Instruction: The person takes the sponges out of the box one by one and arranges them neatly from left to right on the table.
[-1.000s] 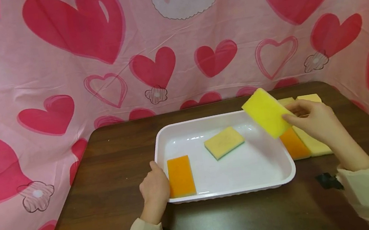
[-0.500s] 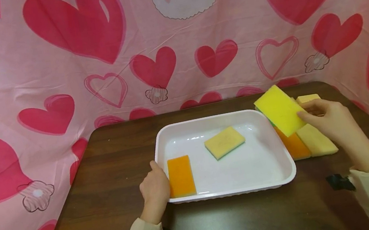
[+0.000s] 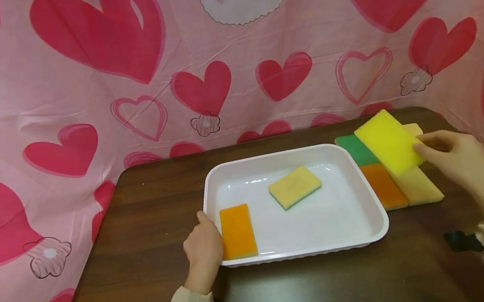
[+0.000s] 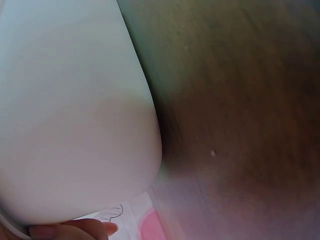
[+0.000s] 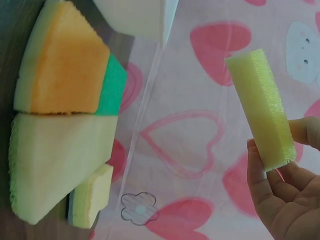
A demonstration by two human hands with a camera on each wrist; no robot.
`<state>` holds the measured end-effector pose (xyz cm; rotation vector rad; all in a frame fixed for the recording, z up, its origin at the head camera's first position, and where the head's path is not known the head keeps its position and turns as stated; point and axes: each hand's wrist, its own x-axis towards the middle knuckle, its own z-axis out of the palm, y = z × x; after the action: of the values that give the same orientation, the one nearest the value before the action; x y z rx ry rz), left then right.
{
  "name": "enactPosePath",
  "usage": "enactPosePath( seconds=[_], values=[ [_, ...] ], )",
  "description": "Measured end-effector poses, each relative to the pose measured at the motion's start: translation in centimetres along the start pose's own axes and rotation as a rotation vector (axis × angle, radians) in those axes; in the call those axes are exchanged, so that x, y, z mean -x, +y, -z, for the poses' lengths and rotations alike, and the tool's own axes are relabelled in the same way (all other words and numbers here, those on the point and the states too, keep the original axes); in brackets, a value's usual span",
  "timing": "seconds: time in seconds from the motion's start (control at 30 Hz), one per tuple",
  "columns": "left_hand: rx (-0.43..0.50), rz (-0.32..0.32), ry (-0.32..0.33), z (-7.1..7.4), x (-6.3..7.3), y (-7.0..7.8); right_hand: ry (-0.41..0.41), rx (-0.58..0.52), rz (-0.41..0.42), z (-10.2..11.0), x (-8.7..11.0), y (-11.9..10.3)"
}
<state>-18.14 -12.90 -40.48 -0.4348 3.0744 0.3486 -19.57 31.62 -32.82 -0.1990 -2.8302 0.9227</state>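
Note:
My right hand (image 3: 460,155) pinches a bright yellow sponge (image 3: 388,142) by one end, thumb on one side and fingers on the other. The sponge hangs tilted above a group of sponges right of the tray; in the right wrist view its yellow edge (image 5: 262,112) stands between the fingertips. At the near left corner of a white tray (image 3: 319,228), my left hand (image 3: 202,241) grips the rim; its fingers (image 4: 75,230) show at the tray's edge in the left wrist view. Inside the tray lie an orange sponge (image 3: 237,231) at the left and a pale yellow sponge (image 3: 294,186) near the middle.
Right of the tray, a green-topped sponge (image 3: 358,148), an orange sponge (image 3: 383,184), a pale yellow sponge (image 3: 416,186) and another pale one (image 3: 413,129) lie side by side on the dark wooden table (image 3: 142,239). A pink heart-patterned cloth (image 3: 243,93) hangs behind.
My right hand has carried the bright yellow sponge to the right, from over the tray's right edge to above the sponge group, uncovering the green one. The left hand and tray stay put.

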Motion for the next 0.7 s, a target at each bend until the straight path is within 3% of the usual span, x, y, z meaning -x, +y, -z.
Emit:
enactPosePath(
  seconds=[0.7],
  values=[
    [-0.002, -0.026, 0.032, -0.1, 0.1, -0.1, 0.046, 0.001, -0.124, 0.8, 0.0, 4.1]
  ],
)
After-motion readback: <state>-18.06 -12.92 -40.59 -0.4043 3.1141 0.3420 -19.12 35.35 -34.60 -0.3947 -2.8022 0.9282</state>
